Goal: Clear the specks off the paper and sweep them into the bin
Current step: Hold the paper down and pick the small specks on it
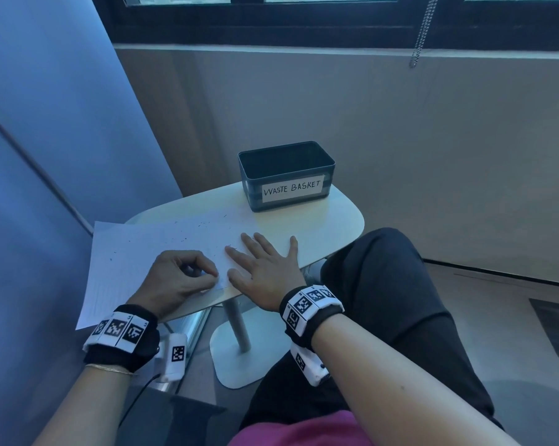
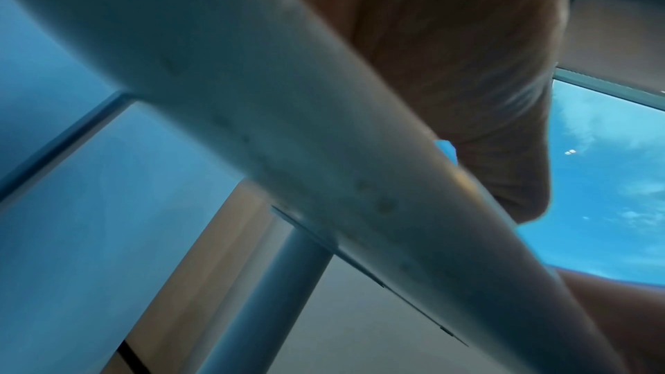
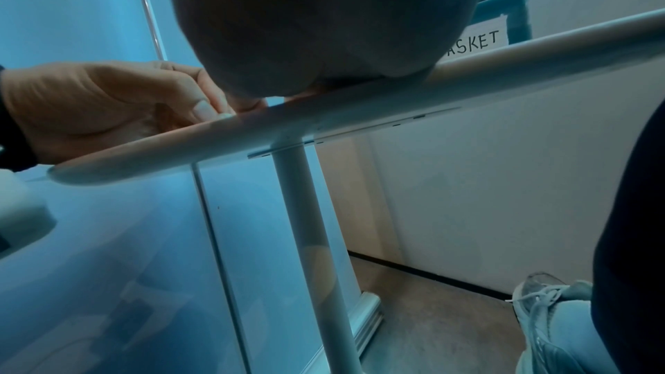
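Specks (image 1: 204, 225) lie scattered on the paper (image 1: 136, 252), bin (image 1: 286, 175) just beyond on the table (image 1: 336, 220). My left hand (image 1: 178, 278) pinches the paper's near edge, likely steadying it; my right hand (image 1: 265, 268) lies flat, fingers spread, likely to sweep binward.

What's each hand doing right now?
Left hand: fingers curled, pinching the paper's near edge.
Right hand: open, flat on the paper, holding nothing.

Speckled paper (image 1: 149, 249) near empty bin (image 1: 286, 175)
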